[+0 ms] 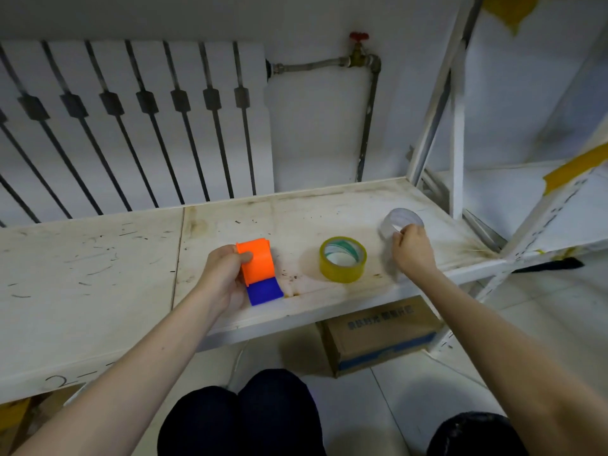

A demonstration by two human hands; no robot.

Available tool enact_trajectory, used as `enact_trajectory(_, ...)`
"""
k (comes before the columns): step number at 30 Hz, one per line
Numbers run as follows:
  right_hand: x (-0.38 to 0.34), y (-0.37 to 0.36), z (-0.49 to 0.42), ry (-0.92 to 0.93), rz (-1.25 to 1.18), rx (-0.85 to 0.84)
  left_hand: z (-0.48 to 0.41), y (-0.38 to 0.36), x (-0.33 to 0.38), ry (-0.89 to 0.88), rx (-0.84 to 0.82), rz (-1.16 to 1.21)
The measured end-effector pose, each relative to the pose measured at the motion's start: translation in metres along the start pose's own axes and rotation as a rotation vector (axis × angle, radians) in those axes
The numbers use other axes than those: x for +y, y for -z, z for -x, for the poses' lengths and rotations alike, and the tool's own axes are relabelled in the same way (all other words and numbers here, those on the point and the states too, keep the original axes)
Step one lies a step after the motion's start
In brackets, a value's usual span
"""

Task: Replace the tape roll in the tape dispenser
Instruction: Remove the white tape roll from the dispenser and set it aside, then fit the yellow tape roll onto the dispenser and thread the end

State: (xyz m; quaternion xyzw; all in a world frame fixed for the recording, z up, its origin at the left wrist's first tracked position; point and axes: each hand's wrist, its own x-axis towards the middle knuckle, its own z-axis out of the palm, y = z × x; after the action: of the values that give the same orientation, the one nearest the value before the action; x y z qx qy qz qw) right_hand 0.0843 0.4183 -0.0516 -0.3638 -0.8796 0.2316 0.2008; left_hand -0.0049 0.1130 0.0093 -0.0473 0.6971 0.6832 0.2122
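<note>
An orange tape dispenser (258,261) with a blue end piece (265,291) rests on the white shelf board (98,291). My left hand (222,278) grips its orange body from the left side. A yellowish tape roll (342,260) lies flat on the board to the dispenser's right, untouched. Farther right, my right hand (413,248) pinches the near rim of a clear, nearly empty roll core (399,220), which is tilted on the board.
A white metal rack upright (457,126) rises at the board's right end. Behind the board are a radiator (131,126) and a pipe with a red valve (358,36). A cardboard box (378,334) sits on the floor under the shelf, by my knees.
</note>
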Motion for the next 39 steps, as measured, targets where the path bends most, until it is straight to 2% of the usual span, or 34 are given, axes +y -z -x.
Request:
enact_trajectory(8, 0.002, 0.002, 0.007, -0.025, 0.090, -0.095, 0.001, -0.002, 0.005, 0.011, 0.030, -0.134)
enact_trajectory(11, -0.019, -0.001, 0.018, 0.092, 0.051, -0.050, 0.001, -0.002, 0.007, 0.006, 0.031, -0.201)
enact_trajectory(15, -0.046, -0.012, 0.033, 0.287, -0.024, -0.106, 0.003, -0.001, 0.007, 0.011, 0.035, -0.253)
enact_trajectory(19, -0.064, -0.032, 0.051, 0.414, 0.094, -0.156, 0.004, -0.001, 0.006, 0.020, 0.034, -0.282)
enact_trajectory(25, -0.072, -0.053, 0.065, 0.342, 0.346, -0.196, 0.007, -0.001, 0.001, 0.010, 0.026, -0.268)
enact_trajectory(28, -0.073, -0.054, 0.068, 0.337, 0.367, -0.195, 0.006, 0.003, -0.002, -0.021, 0.026, -0.224)
enact_trajectory(31, -0.076, -0.051, 0.073, 0.309, 0.279, -0.172, 0.011, 0.006, -0.002, -0.059, -0.004, -0.138)
enact_trajectory(35, -0.089, -0.036, 0.083, 0.319, 0.042, -0.129, 0.014, 0.014, -0.002, -0.103, 0.001, -0.062)
enact_trajectory(39, -0.119, -0.022, 0.094, 0.280, -0.361, -0.081, 0.019, 0.017, -0.005, -0.172, 0.002, -0.005)
